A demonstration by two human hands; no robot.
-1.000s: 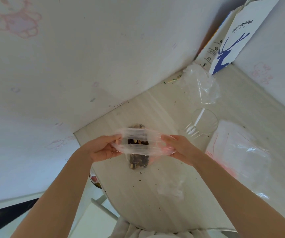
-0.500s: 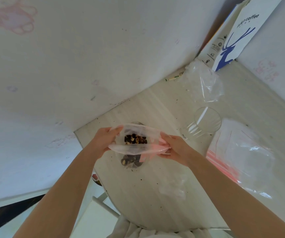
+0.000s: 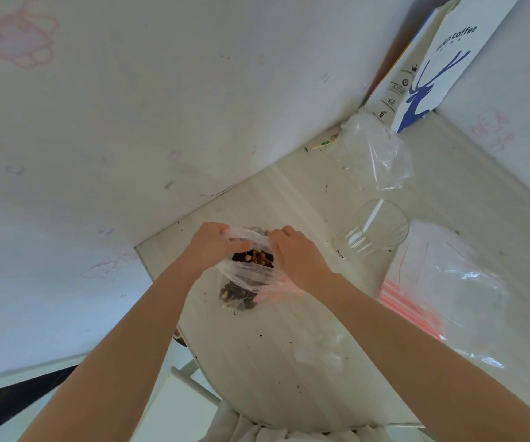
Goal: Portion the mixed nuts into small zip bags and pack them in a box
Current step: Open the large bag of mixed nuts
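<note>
**What the view leaves unclear**

The fingertips of the left hand (image 3: 209,247) and the right hand (image 3: 295,253) vanish behind the crumpled rim of the zip bag (image 3: 241,277) they grip, so the seal itself is hidden. Below the nuts (image 3: 254,257), a second dark clump (image 3: 238,295) shows through the plastic; whether it lies in the same bag cannot be told. At 2 o'clock the paper bag (image 3: 442,68) is cut off by the top edge, and its side print is too small to read. The thin stick (image 3: 321,145) at 1 o'clock is too small to identify. At 7 o'clock the bench (image 3: 273,378) hides most of a dark object (image 3: 179,339). At 6 o'clock the bottom edge cuts off the pale cloth (image 3: 247,432).
</note>
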